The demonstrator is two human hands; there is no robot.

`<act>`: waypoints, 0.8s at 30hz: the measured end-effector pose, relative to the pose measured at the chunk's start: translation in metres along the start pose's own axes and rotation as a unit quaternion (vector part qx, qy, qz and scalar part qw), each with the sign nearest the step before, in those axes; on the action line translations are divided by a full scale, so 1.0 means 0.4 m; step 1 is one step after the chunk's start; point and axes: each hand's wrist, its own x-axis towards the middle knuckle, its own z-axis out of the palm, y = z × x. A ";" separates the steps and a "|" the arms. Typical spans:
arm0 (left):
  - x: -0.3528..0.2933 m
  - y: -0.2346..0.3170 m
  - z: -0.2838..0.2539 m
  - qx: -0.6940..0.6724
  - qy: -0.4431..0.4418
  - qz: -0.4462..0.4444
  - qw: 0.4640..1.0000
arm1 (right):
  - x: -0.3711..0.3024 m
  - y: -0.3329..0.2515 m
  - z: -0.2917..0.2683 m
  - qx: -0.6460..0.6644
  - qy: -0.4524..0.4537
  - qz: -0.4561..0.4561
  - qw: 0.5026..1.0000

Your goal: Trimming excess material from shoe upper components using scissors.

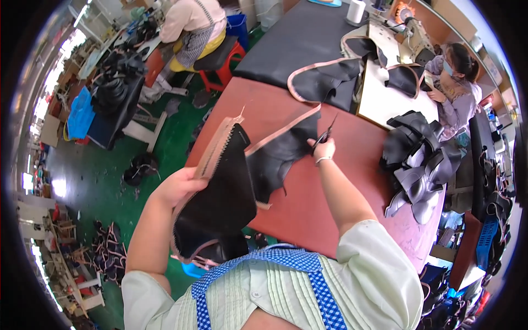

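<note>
My left hand (pixel 186 184) is closed on the edge of a black leather piece (pixel 228 181), raised at the near left of the red-brown table (pixel 313 220). A tan strip with zigzag teeth, like a zipper tape (pixel 220 144), runs along that edge, and a loose thread sticks out at its top. My right hand (pixel 323 149) is closed around a pair of dark scissors (pixel 329 132), blades pointing away from me. Between my hands, a second black leather piece (pixel 275 159) with a tan edge lies on the table, partly hidden behind the raised one.
More tan-edged leather (pixel 327 80) continues onto the black tabletop (pixel 275 44). A heap of black leather pieces (pixel 418 159) lies at the right. Beyond it, a person (pixel 456 88) sits by a sewing machine (pixel 418 41). Another person (pixel 192 27) sits on a red stool (pixel 223 69) at the far left.
</note>
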 end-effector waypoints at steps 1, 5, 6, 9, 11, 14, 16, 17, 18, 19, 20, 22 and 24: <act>0.092 0.019 0.020 -0.023 -0.032 -0.024 0.999 | 0.034 0.039 0.020 0.102 -0.023 0.037 0.994; 0.377 -0.044 0.034 -0.116 -0.034 0.039 0.992 | -0.056 -0.011 0.011 0.312 -0.253 0.053 0.914; 0.446 -0.051 0.063 -0.114 -0.047 0.035 0.992 | -0.059 0.019 0.006 0.397 -0.267 0.009 0.878; 0.563 -0.105 0.077 -0.121 -0.041 -0.036 0.991 | -0.102 -0.039 -0.073 0.455 -0.360 0.068 0.812; 0.626 -0.148 0.076 -0.104 -0.046 -0.070 0.991 | -0.092 -0.042 -0.083 0.471 -0.381 0.075 0.792; 0.675 -0.139 0.128 -0.129 -0.038 -0.099 0.986 | -0.015 0.010 -0.110 0.403 -0.390 0.070 0.825; 0.664 -0.121 0.105 -0.132 -0.010 -0.068 0.989 | 0.002 -0.023 -0.143 0.294 -0.330 0.086 0.893; 0.653 -0.110 0.092 -0.145 -0.011 -0.060 0.988 | 0.020 -0.025 -0.169 0.309 -0.349 0.141 0.873; 0.644 -0.083 0.101 -0.158 -0.019 -0.053 0.986 | 0.046 0.017 -0.194 0.295 -0.351 0.133 0.879; 0.640 -0.084 0.080 -0.153 -0.011 -0.051 0.987 | 0.056 0.024 -0.218 0.281 -0.391 0.149 0.864; 0.631 -0.086 0.061 -0.151 -0.009 -0.054 0.987 | 0.064 0.025 -0.236 0.266 -0.431 0.164 0.847; 0.623 -0.080 0.055 -0.163 0.003 -0.054 0.985 | 0.080 0.038 -0.240 0.224 -0.502 0.179 0.816; 0.631 -0.080 0.051 -0.166 0.019 -0.060 0.984 | 0.095 0.027 -0.213 0.207 -0.553 0.154 0.792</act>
